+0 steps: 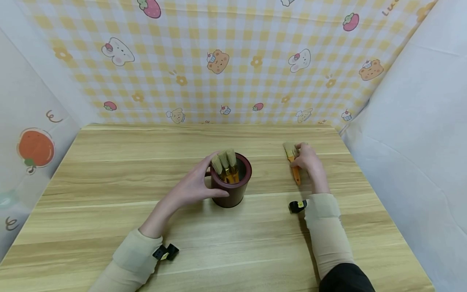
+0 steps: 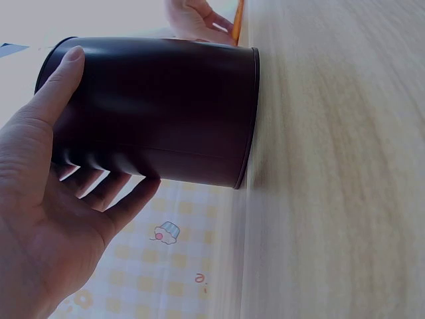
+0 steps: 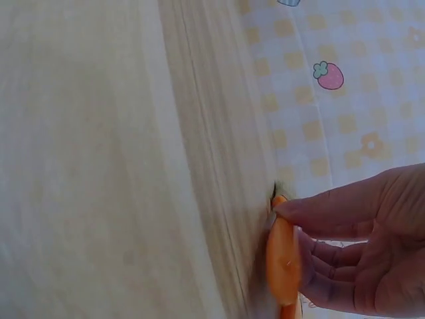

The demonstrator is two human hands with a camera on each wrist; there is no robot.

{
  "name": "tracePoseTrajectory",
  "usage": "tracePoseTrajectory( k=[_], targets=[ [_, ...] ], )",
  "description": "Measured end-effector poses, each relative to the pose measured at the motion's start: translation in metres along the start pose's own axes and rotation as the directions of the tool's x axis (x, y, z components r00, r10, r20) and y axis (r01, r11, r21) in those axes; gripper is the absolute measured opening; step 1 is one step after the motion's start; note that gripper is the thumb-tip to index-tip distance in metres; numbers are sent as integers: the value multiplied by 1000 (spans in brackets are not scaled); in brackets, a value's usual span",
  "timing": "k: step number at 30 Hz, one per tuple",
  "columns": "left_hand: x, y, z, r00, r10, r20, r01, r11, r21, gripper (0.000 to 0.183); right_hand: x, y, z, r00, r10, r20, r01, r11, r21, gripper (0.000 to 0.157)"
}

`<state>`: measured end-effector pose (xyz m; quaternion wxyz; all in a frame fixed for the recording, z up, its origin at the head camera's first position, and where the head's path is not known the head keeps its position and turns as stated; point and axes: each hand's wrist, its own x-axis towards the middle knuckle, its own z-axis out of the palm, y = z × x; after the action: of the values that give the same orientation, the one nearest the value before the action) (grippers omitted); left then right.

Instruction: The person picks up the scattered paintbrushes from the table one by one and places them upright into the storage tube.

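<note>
A dark brown cup [image 1: 228,196] stands upright on the wooden table, and my left hand [image 1: 193,182] grips its side. In the left wrist view the thumb lies across the near wall of the cup [image 2: 159,109], with the fingers round its other side. Three paintbrushes [image 1: 225,162] stand in it, bristles up above the rim. Over to the right, my right hand [image 1: 308,158] pinches a flat paintbrush [image 1: 296,174] by the upper part of its orange handle. Its pale bristles point toward the back wall. In the right wrist view, thumb and fingers hold the orange handle [image 3: 283,259] close over the table.
The wood-grain table [image 1: 109,174] reaches back to a yellow checked cloth [image 1: 240,89] with cartoon prints. White cloth [image 1: 412,121] hangs along the right side, and a printed pale sheet [image 1: 22,194] along the left. Each wrist wears a small black camera [image 1: 297,206].
</note>
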<state>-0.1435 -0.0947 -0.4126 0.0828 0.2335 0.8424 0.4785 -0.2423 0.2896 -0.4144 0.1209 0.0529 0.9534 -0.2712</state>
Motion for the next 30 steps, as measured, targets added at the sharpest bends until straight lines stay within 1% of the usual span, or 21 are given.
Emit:
tracePoseTrajectory(
  k=[3,5,8,10,13,18,20,22,25,27,30],
  targets=[
    [0,0,0,1000,-1,0,1,1000,-1,114,1,-1,0,999,-28,25,27,999,27,70],
    [0,-1,0,1000,1,-1,-1,1000,-2,113,-1,-3,-2,998,-38,40,35,997,73,66],
    [0,-1,0,1000,8,-4,-8,1000,-1,113,-5,-9,-5,998,-58,34,52,986,160,63],
    [0,-1,0,1000,12,-5,-12,1000,-2,113,-10,-15,-9,997,-75,8,72,972,223,62],
    [0,-1,0,1000,10,-5,-10,1000,-4,113,-19,-26,-16,991,-118,-65,131,956,262,61],
    [0,-1,0,1000,6,-4,-6,1000,0,113,-39,-47,-27,965,-173,-196,225,932,286,59],
    [1,-1,0,1000,8,-3,-8,1000,0,113,-47,-56,-29,949,-193,-249,261,924,278,58],
    [1,-2,0,1000,12,-3,-12,1000,-1,113,-56,-65,-30,927,-216,-306,298,920,256,58],
    [1,-3,0,1000,15,-6,-15,1000,1,112,-68,-79,-29,881,-254,-398,369,896,246,56],
    [1,-3,0,1000,10,-6,-10,1000,1,112,-77,-89,-27,848,-274,-454,424,864,272,54],
    [1,-3,0,1000,5,-7,-5,1000,0,112,-89,-102,-23,795,-297,-530,513,795,323,50]
  ],
)
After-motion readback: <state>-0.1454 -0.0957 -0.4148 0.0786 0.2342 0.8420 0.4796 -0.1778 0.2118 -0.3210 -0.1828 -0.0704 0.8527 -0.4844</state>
